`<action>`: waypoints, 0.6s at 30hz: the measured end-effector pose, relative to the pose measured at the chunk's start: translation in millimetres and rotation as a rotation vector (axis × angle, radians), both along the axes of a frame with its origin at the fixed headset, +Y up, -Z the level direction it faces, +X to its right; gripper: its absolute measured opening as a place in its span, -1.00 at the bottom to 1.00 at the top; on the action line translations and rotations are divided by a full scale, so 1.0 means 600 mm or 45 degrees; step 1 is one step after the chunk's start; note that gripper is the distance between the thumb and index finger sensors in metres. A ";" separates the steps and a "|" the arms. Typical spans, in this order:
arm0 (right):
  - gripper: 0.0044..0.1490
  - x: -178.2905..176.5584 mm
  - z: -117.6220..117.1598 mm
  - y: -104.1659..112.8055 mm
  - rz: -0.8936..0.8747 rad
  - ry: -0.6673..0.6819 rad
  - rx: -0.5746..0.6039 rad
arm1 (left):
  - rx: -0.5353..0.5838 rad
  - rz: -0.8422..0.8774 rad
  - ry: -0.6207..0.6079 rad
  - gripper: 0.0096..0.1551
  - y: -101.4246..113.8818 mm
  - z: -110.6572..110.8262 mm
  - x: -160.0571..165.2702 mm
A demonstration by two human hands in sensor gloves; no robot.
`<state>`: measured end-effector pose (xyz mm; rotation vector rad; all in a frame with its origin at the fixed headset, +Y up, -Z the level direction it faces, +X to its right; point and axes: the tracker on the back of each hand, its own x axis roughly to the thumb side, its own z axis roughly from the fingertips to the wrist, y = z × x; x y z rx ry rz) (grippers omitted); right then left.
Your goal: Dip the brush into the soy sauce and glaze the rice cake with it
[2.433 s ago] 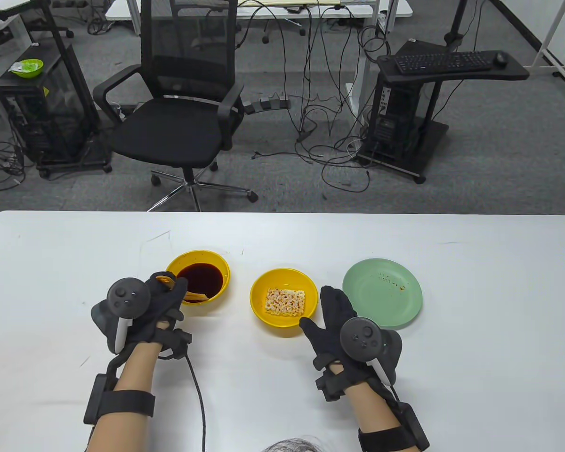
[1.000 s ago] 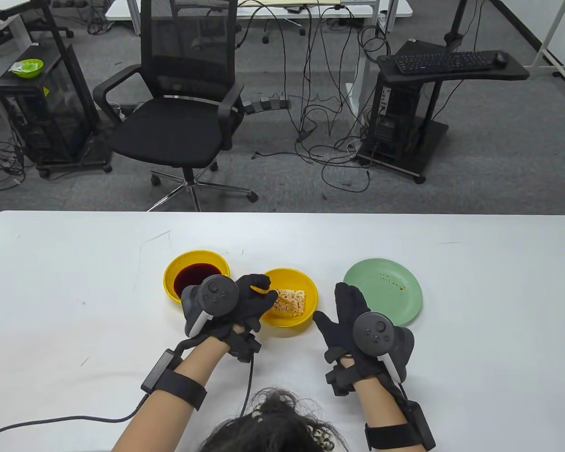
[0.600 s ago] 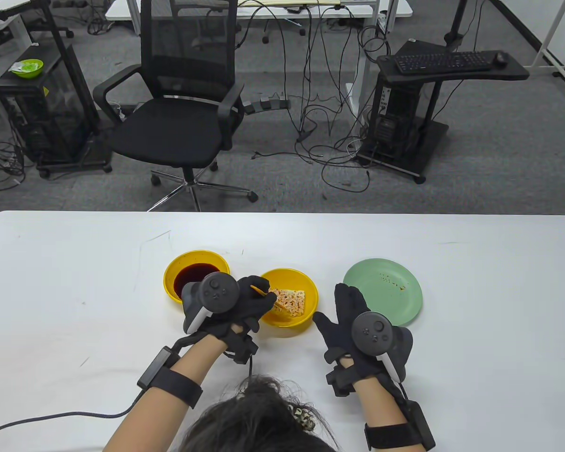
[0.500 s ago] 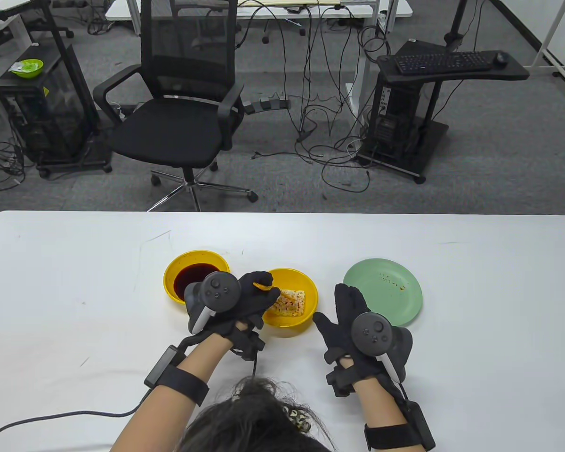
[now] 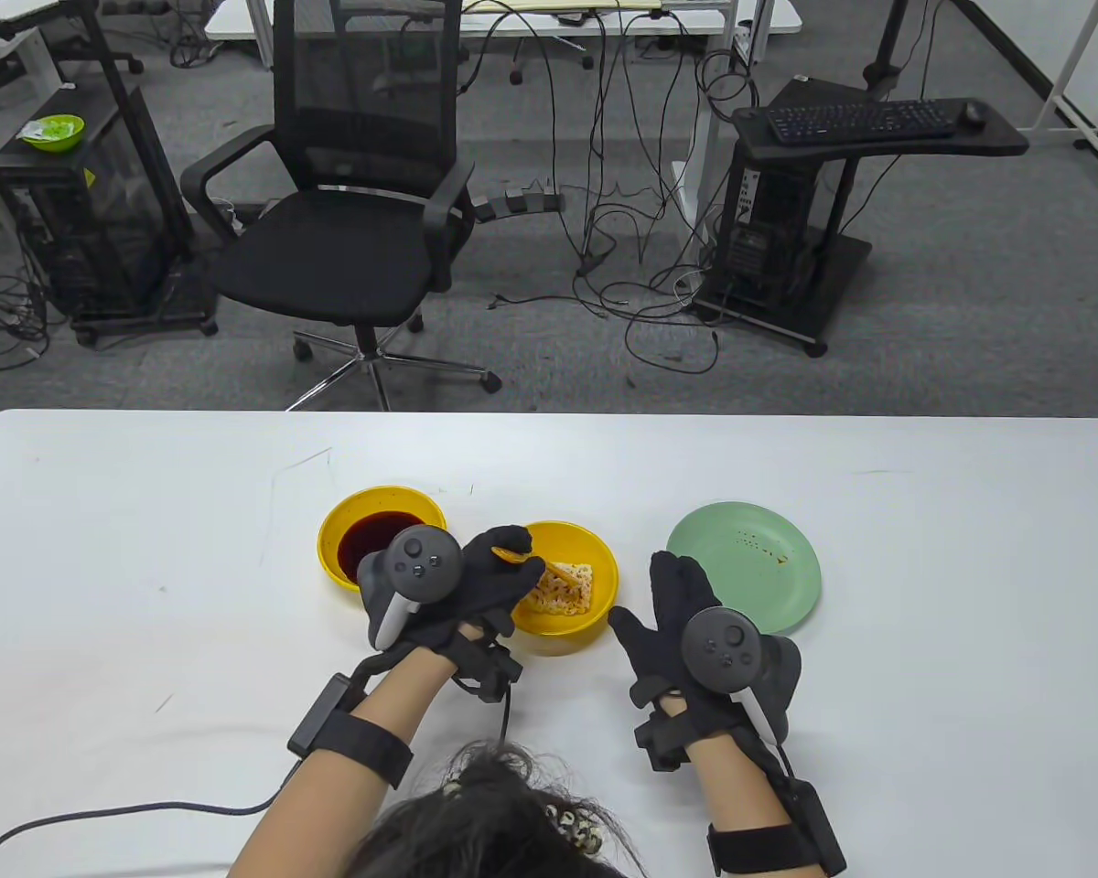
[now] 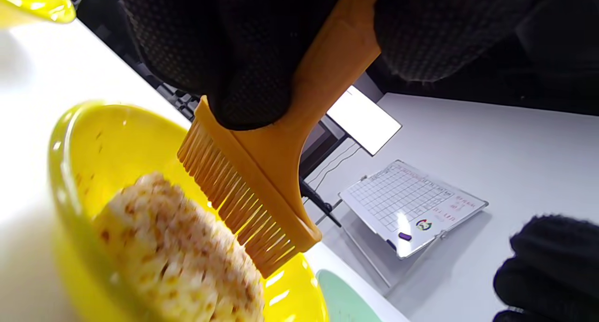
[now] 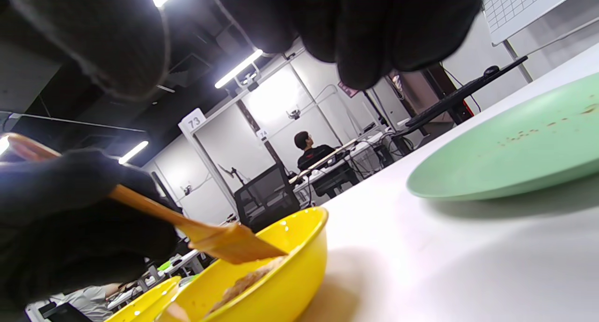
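My left hand (image 5: 494, 585) grips the handle of an orange brush (image 5: 523, 560). Its bristles (image 6: 238, 209) touch the top of the rice cake (image 5: 567, 590), which lies in a yellow bowl (image 5: 595, 558) at the table's middle. The rice cake (image 6: 182, 252) looks pale with brown flecks. A second yellow bowl (image 5: 339, 526) with dark soy sauce (image 5: 366, 535) stands just left, partly hidden by my left hand. My right hand (image 5: 668, 608) rests flat and empty on the table right of the rice cake bowl. The brush also shows in the right wrist view (image 7: 224, 242).
A green plate (image 5: 746, 562) with a few sauce specks lies right of the rice cake bowl, beyond my right hand. A black cable (image 5: 128, 809) runs from my left forearm across the table's front left. An office chair (image 5: 348, 229) stands behind the table.
My left hand carried the brush from the soy sauce bowl rightward to the rice cake bowl and stroked it over the cake. My right hand shifted slightly right and has stayed flat since.
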<state>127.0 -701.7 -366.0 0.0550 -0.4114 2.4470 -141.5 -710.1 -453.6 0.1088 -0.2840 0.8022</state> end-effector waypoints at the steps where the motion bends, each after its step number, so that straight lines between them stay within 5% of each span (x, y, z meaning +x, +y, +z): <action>1: 0.02 0.000 0.000 0.000 0.000 0.000 -0.001 | 0.006 -0.030 0.009 -0.38 -0.001 0.001 -0.002; 8: 0.01 -0.001 0.000 -0.001 0.000 0.003 -0.007 | 0.096 -0.115 -0.020 -0.41 0.032 0.011 -0.021; 14: 0.01 -0.001 -0.001 -0.001 0.002 0.003 -0.001 | 0.010 -0.046 -0.007 -0.38 0.001 -0.001 0.003; 18: 0.01 -0.001 -0.001 -0.001 0.005 0.003 0.002 | 0.032 -0.094 -0.018 -0.42 0.017 0.003 -0.016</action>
